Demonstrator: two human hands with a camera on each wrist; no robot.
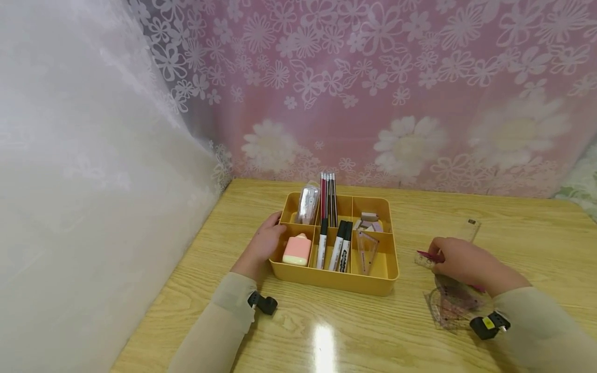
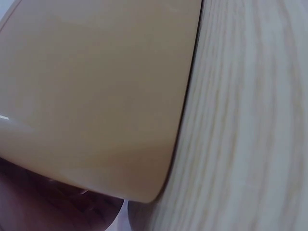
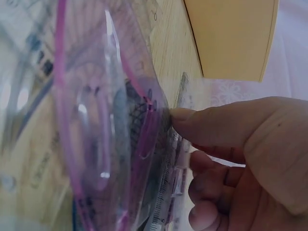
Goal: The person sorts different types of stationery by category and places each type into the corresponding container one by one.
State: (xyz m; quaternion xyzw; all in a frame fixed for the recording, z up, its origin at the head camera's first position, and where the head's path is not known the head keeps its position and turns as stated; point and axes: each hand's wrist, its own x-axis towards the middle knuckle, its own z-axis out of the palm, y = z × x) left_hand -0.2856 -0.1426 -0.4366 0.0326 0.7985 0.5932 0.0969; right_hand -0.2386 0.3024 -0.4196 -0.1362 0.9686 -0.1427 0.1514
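Note:
A yellow divided organizer tray (image 1: 336, 282) stands on the table. My left hand (image 1: 267, 239) grips its left wall, thumb at the rim; in the left wrist view, fingers (image 2: 57, 204) curl by the tray wall (image 2: 96, 96). To the right of the tray, my right hand (image 1: 466, 264) pinches a pink see-through protractor (image 3: 86, 62) between thumb (image 3: 207, 120) and fingers. Under and beside that hand lie clear drawing tools (image 1: 448, 311), partly overlapping, and a clear ruler (image 1: 471, 228). The right hand hides part of them.
Tray compartments hold a clear case (image 1: 308, 203), pencils (image 1: 329, 197), erasers (image 1: 369, 221), a pink-and-cream bottle-shaped thing (image 1: 297, 249), black-capped markers (image 1: 337, 251) and a clear set square (image 1: 367, 251). A flowered curtain (image 1: 326, 103) hangs behind the table; a white sheet (image 1: 93, 155) hangs at left.

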